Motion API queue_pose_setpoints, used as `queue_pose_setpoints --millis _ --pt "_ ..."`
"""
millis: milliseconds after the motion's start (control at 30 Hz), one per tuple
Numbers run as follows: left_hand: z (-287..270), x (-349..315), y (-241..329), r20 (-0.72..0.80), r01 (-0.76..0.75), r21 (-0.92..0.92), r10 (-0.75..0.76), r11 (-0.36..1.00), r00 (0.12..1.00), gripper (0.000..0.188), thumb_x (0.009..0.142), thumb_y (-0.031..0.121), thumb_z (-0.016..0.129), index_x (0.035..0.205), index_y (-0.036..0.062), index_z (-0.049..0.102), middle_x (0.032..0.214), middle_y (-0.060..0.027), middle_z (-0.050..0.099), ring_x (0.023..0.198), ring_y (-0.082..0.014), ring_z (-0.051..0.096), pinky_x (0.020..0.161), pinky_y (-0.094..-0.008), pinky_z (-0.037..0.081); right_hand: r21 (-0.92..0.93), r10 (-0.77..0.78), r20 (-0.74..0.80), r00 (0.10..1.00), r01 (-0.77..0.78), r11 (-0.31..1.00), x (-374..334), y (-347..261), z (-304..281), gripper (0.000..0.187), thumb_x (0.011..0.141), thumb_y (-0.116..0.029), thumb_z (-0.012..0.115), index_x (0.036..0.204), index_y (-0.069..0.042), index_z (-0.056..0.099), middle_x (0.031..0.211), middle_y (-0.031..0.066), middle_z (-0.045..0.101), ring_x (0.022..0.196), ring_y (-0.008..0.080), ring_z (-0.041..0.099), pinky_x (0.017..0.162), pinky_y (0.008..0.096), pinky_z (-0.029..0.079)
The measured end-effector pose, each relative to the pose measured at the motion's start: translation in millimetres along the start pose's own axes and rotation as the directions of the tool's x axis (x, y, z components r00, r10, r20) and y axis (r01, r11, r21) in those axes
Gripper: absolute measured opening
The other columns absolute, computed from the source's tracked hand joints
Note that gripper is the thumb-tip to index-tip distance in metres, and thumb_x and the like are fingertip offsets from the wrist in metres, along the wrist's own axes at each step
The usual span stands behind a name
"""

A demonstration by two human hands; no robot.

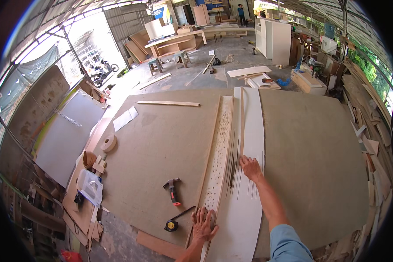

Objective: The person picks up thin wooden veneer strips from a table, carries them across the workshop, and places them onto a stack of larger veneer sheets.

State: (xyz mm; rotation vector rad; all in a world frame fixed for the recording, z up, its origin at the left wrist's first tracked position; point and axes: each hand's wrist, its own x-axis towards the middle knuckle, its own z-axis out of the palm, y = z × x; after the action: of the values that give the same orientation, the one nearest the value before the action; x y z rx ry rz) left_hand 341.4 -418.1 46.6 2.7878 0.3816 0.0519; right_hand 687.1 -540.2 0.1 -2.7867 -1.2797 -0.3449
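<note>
Across the wide brown board (pixel 310 153), near the middle, resting with left hand (pixel 203 225), fingers spread, upon the near end of the spotted long piece (pixel 218 148). Farther and to the right, touching with bent fingers of right hand (pixel 250 168) the near end of a thin wooden strip (pixel 242 118) on the white panel (pixel 252 122); cannot tell if gripping. Apparently positioning the strip; next, probably necessary to keep it straight.

Daylight glares from upper left (edges bend).
</note>
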Motion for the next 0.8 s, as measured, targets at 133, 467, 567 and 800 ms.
queue_pose_setpoints --millis 133,467,567,800 --pt "3 -7 -6 -0.008 0.023 0.005 -0.023 1.0 1.0 0.077 0.068 0.04 0.064 0.134 0.0145 0.033 0.141 -0.0193 0.023 0.133 -0.0341 0.015 0.109 -0.0501 0.003 0.156 0.142 0.05 0.989 -0.148 0.977 5 -15 -13 0.032 0.084 -0.026 0.051 0.106 -0.004 0.059 0.111 0.0102 0.053 0.102 0.0262 0.051 0.086 0.043 0.041" --pt "4 -2 -4 -0.004 0.006 -0.027 -0.006 1.0 1.0 0.077 0.068 0.04 0.063 0.135 0.017 0.033 0.141 -0.0189 0.022 0.133 -0.0348 0.016 0.109 -0.0502 0.003 0.293 0.786 0.191 0.588 -0.798 0.526 48 -23 1 0.033 0.07 -0.03 0.068 0.088 -0.003 0.063 0.106 0.01 0.052 0.102 0.0283 0.051 0.084 0.0455 0.04" --pt "3 -4 -5 0.006 0.02 -0.021 -0.02 1.0 1.0 0.077 0.068 0.04 0.063 0.135 0.0173 0.032 0.142 -0.0189 0.021 0.133 -0.0348 0.016 0.109 -0.0502 0.004 0.275 0.851 0.277 0.445 -0.886 0.374 59 -31 -8 0.037 0.069 -0.029 0.068 0.095 -0.002 0.063 0.115 0.0101 0.05 0.108 0.0285 0.05 0.086 0.0459 0.04" --pt "2 -6 -9 0.019 0.015 -0.004 -0.015 1.0 1.0 0.079 0.07 0.043 0.061 0.137 0.0165 0.029 0.143 -0.0184 0.02 0.134 -0.0328 0.015 0.11 -0.0496 0.004 0.279 0.853 0.26 0.453 -0.881 0.382 56 -33 -24 0.036 0.069 -0.029 0.067 0.094 -0.004 0.064 0.106 0.0114 0.055 0.104 0.0287 0.054 0.084 0.046 0.041"
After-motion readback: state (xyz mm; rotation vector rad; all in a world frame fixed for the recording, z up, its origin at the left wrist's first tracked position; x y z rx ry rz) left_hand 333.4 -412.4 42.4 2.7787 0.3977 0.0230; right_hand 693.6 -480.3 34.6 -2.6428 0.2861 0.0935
